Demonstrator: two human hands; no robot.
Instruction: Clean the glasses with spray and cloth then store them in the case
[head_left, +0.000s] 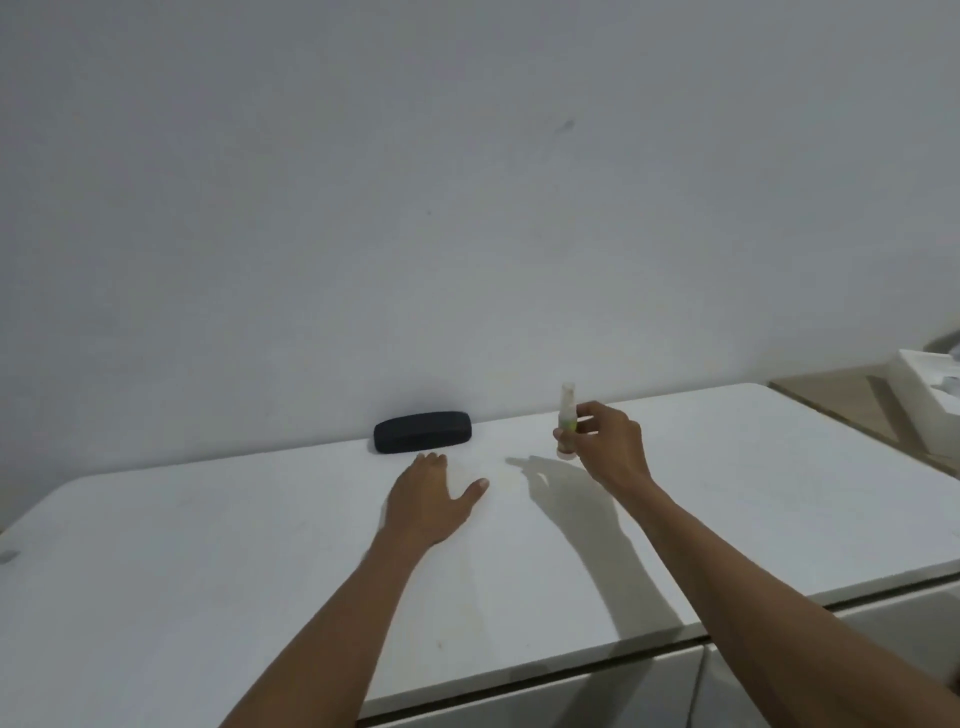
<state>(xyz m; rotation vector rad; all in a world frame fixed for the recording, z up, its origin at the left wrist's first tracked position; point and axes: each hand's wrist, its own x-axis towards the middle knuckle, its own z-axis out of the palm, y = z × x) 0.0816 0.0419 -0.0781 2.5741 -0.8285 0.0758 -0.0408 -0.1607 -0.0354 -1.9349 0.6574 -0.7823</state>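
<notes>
Looks like early days or the very end, can't tell tbh. Case (422, 432) is closed at the worktop's (208, 571) back edge, against the wall; no glasses or cloth in view. Right hand (610, 447) pinches the spray bottle (565, 428) upright, near the back edge. Left hand (434, 499) lies flat w/ fingers straight, just in front of the case, holding nothing.

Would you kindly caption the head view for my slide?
Right hand holds spray bottle upright; left hand lies flat near closed black case.

Glasses case (422, 432): plain black. Spray bottle (565, 427): pale, translucent, with a yellow-green band. Desk (208, 571): white, unpatterned. Wall (415, 182): plain pale grey.
</notes>
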